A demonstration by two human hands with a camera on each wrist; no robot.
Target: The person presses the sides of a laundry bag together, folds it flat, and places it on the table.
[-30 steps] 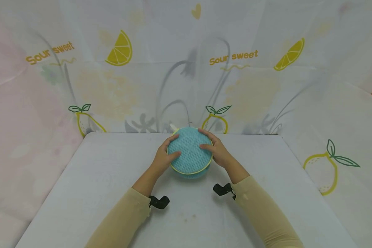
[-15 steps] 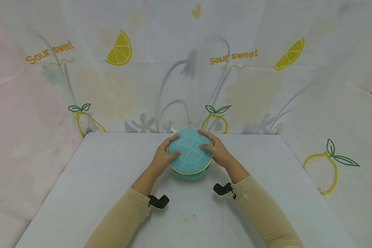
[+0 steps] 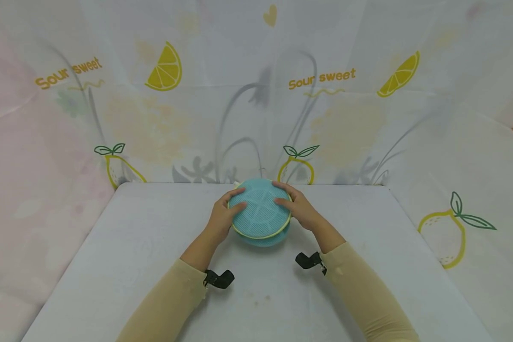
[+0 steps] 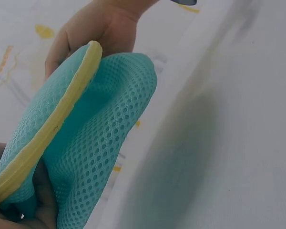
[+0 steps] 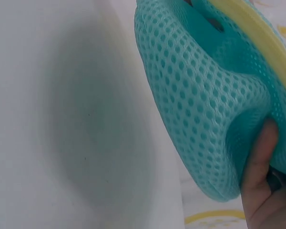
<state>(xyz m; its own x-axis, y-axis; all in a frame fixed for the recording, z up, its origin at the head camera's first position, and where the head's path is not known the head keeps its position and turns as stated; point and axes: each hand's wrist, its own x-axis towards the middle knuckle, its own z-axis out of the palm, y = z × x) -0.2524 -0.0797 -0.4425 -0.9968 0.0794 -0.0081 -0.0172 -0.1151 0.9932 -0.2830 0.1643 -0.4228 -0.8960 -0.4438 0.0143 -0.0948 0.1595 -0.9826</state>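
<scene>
A round turquoise mesh laundry bag (image 3: 261,211) with yellow piping is held above the far half of the table. My left hand (image 3: 223,214) grips its left edge, the thumb lying on the upper face and fingers round the rim. On the opposite edge, my right hand (image 3: 301,206) grips the bag the same way. In the left wrist view, the bag's mesh side (image 4: 100,129) sags below the yellow piping (image 4: 52,124). The right wrist view shows the soft mesh (image 5: 190,95) dented near the fingers of my right hand (image 5: 267,191).
The white table (image 3: 256,304) lies beneath, with the bag's shadow on it. A curtain (image 3: 222,114) printed with lemons and lettering stands behind the table's far edge. Black wrist devices (image 3: 220,279) are strapped at both cuffs.
The bag's upper face has shifted slightly left and tilted a little, and more of the underside shows at the lower right. Both hands have kept their grip and moved only slightly.
</scene>
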